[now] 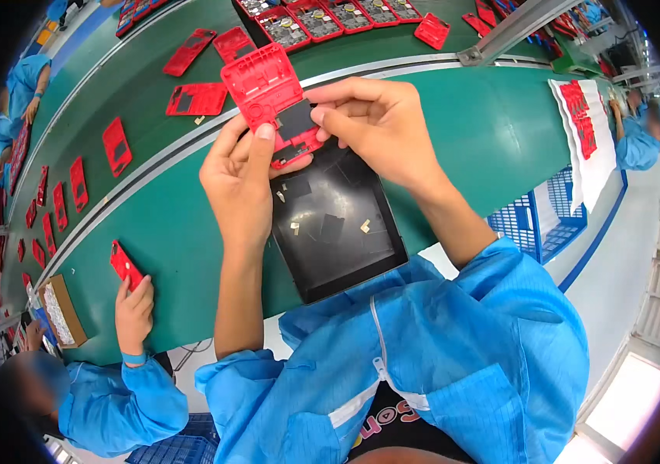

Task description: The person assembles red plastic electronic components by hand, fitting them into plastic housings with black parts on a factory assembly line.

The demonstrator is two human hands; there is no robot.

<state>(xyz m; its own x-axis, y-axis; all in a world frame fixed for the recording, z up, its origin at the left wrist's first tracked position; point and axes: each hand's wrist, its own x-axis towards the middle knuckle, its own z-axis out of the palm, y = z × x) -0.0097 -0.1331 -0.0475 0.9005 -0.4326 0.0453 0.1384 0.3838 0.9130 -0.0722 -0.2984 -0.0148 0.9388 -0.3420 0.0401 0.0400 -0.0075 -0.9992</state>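
Observation:
My left hand (241,170) grips a red plastic housing (262,76) by its lower left side, thumb on top. The housing has a moulded upper part with ribs and a round recess, and a flatter lower part. A thin black rectangular sheet (297,121) lies over that lower part. My right hand (376,124) pinches the sheet's right edge between thumb and fingers, close against the housing. How firmly the sheet sits there, I cannot tell. Below both hands is a black tray (337,267) with dark square pieces (331,229) and small pale scraps (365,226).
Red housings (117,147) lie along the green conveyor (148,116) beyond the metal rail. Filled red units (318,19) stand at the back. At lower left, a co-worker's hand (135,313) holds a red part. A blue crate (554,220) stands at right, beneath white sheeting (600,166).

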